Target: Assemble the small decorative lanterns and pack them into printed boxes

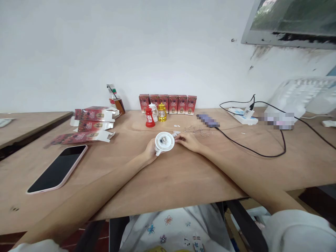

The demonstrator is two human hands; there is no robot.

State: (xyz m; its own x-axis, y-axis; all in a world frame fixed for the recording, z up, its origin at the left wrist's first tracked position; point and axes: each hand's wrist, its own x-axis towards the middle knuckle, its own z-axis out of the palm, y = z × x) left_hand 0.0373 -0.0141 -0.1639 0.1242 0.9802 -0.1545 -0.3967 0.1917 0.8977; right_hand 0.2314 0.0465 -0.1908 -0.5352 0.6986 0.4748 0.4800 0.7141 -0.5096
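My left hand (pixel 150 151) is wrapped round a white mini lantern (pixel 170 144) whose round base is turned up towards me. A small square part with metallic dots shows in the middle of that base. My right hand (pixel 189 141) is just right of the lantern, low over the table, its thumb and fingertips drawn together. What lies between those fingertips is too small to make out. Small white pieces (pixel 175 133) lie just beyond them. Behind stand a red lantern (pixel 149 119), another white lantern (pixel 153 111) and a gold lantern (pixel 162 113).
Several red printed boxes (pixel 172 105) stand against the wall. Flattened boxes (pixel 90 125) lie left, near a phone (pixel 58 169) and a bottle (pixel 119 105). Thin metal bits (pixel 201 131) are scattered behind my right hand. A black cable (pixel 252 153) and power strip (pixel 243 117) are right.
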